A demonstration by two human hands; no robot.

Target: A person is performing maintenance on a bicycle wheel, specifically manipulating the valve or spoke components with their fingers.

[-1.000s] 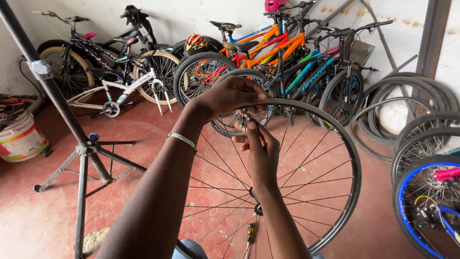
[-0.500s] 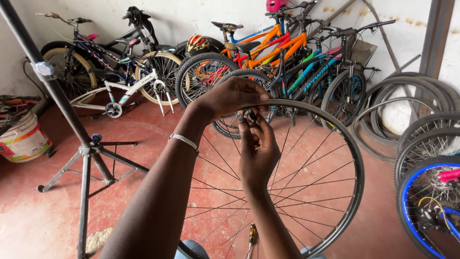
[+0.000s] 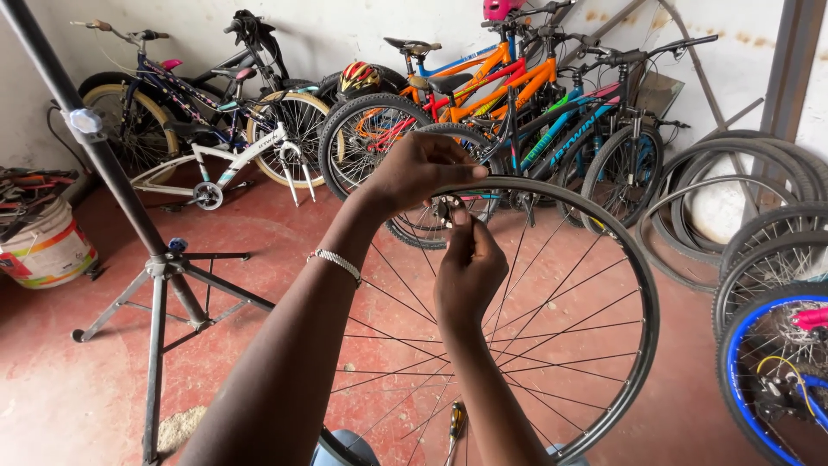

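Both hands at the top of a bare wheel rim.

The wheel (image 3: 604,259) stands upright in front of the person, above the red floor (image 3: 78,406). Left hand (image 3: 418,173) curls over the rim's top edge, fingers closed on it. Right hand (image 3: 470,267) sits just below, fingertips pinching a small metal tool (image 3: 445,210) at a spoke end. A work stand (image 3: 155,267) is left; parked bikes (image 3: 483,103) line the wall.

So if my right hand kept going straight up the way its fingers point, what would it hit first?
The right hand points up at the wheel rim. Its fingertips are already at a small metal piece just under the rim's top, so that comes first, then the rim itself where the left hand grips it.
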